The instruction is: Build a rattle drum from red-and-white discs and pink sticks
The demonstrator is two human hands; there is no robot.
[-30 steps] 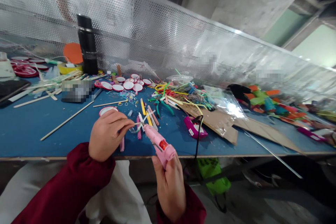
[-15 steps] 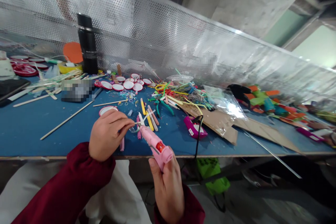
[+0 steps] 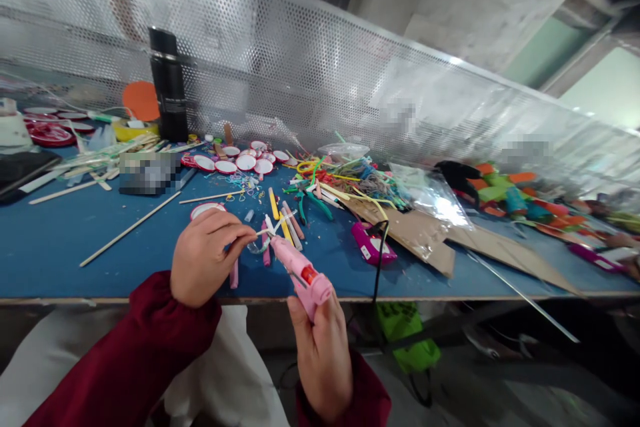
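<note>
My left hand [image 3: 206, 255] is closed in a pinch on a thin, pale stick-like piece [image 3: 263, 232] that pokes out past the fingertips; its other end is hidden in the fingers. My right hand [image 3: 326, 357] wraps round the handle of a pink hot glue gun [image 3: 295, 262]. The nozzle points away from me and to the left, close to the tip of the thin piece; I cannot tell if they touch. Behind the nozzle lie yellow, white and pink crayon-like sticks [image 3: 286, 228]. A white round disc with a red rim [image 3: 203, 209] is partly covered by my left hand.
Several red-rimmed white discs [image 3: 245, 162] lie farther back by a black bottle [image 3: 169, 90]. Green-handled pliers [image 3: 314, 203] rest beside tangled coloured cords [image 3: 357, 177]. At right are a purple box [image 3: 371, 243], a black cable [image 3: 379, 273] and cardboard [image 3: 425, 240]. A perforated metal screen [image 3: 300, 60] closes the back.
The glue gun has shifted slightly right, and more of the thin piece shows between the left fingertips and the nozzle. The left hand keeps its pinch almost in place.
</note>
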